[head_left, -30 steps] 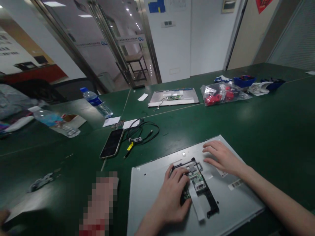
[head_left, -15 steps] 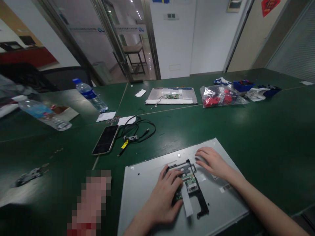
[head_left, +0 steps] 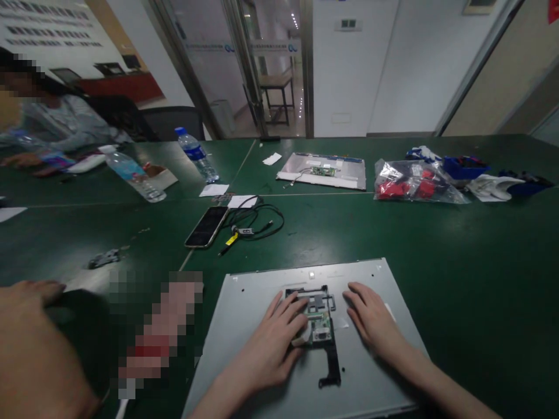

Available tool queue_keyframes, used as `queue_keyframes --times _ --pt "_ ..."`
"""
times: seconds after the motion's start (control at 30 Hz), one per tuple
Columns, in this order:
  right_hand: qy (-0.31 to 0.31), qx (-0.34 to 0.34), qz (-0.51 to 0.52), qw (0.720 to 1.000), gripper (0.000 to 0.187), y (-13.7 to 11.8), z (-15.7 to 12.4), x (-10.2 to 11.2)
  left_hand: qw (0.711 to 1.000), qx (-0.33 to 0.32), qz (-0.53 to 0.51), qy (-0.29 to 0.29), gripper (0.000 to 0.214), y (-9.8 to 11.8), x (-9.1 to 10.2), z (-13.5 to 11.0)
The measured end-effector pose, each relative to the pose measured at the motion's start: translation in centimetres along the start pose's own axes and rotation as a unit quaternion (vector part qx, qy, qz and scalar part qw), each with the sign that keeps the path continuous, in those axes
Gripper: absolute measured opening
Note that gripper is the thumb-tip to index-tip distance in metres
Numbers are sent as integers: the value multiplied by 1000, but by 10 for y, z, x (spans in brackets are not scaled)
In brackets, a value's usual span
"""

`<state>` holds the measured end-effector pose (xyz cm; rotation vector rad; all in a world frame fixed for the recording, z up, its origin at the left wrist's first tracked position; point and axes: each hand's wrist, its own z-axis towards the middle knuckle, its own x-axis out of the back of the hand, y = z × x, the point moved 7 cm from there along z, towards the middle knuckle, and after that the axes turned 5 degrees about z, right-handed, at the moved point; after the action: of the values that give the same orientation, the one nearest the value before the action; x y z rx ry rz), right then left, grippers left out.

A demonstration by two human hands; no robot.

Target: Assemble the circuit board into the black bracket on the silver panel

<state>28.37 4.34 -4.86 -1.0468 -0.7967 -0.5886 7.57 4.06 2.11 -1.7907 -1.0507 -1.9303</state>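
The left hand (head_left: 277, 340) is lying with its fingers over the left side of a black bracket (head_left: 333, 364) carrying a green circuit board (head_left: 323, 320). The right hand (head_left: 369, 314) is resting, fingers spread, on the grey panel (head_left: 247, 317) just beside it. On the green worktop (head_left: 471, 279), a phone (head_left: 207, 227) is lying beside a coiled cable (head_left: 266, 234). Beyond, a second panel (head_left: 347, 174) is lying near a clear bag (head_left: 419, 181). A co-worker (head_left: 72, 125) is sitting far left.
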Motion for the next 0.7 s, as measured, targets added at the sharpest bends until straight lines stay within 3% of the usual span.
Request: queue_keyframes --times 0.23,0.4,0.7 --pt "3 -2 5 1000 33 3 -3 -2 993 86 59 51 34 13 -8 -15" --pt "-13 4 18 1000 37 -1 -5 5 985 108 120 54 33 20 -15 -21" --pt "-61 149 101 982 33 -90 -7 10 971 89 203 90 46 26 -34 -38"
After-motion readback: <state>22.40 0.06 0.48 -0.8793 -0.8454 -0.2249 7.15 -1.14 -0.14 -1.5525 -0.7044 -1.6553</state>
